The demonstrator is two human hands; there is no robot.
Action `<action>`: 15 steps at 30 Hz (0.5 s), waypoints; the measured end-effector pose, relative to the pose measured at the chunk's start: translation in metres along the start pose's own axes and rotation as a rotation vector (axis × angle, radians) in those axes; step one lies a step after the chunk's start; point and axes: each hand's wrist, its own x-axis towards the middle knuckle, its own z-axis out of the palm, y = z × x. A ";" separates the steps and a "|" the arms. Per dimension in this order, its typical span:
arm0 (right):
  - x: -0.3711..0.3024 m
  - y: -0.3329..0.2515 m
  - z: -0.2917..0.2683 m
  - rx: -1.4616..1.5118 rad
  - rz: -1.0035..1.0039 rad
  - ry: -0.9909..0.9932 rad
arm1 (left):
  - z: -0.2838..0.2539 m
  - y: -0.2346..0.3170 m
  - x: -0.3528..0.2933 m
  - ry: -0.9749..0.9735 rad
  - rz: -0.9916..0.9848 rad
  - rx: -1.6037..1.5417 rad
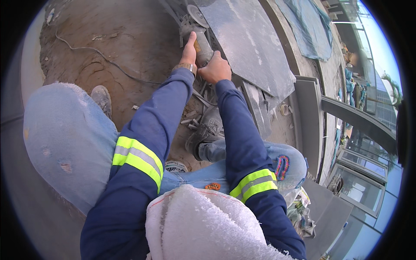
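Both my hands are closed on a dusty grey angle grinder (202,47) at the top middle. My left hand (189,53) grips the side of its body, thumb lying along it. Lower and to the right, my right hand (217,68) wraps the rear end of the body. The round cutting disc (198,16) is at the far end, beside the left edge of a grey slab (255,43). I cannot tell whether the disc touches the slab. Haze hangs over the ground left of the grinder.
A thin cable (100,53) runs across the dirt floor (130,26) on the left. Offcuts (190,123) lie near my shoe (210,125). A tape roll (284,109) rests below the slab. Blue sheeting (307,28) and framed glass panels (357,186) are on the right.
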 end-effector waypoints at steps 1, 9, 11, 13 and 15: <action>0.000 -0.003 0.000 -0.003 -0.007 -0.004 | -0.002 0.001 0.002 0.005 0.012 -0.003; 0.007 0.002 0.006 -0.020 -0.034 0.054 | 0.009 0.000 -0.015 -0.049 0.031 -0.117; 0.009 0.004 0.007 -0.018 -0.033 0.056 | 0.006 -0.001 -0.013 -0.073 0.018 -0.117; 0.008 0.003 0.006 -0.022 -0.028 0.044 | 0.004 -0.002 -0.012 -0.068 0.022 -0.110; 0.005 0.002 0.006 -0.025 -0.024 0.040 | 0.006 -0.003 -0.013 -0.032 0.039 -0.098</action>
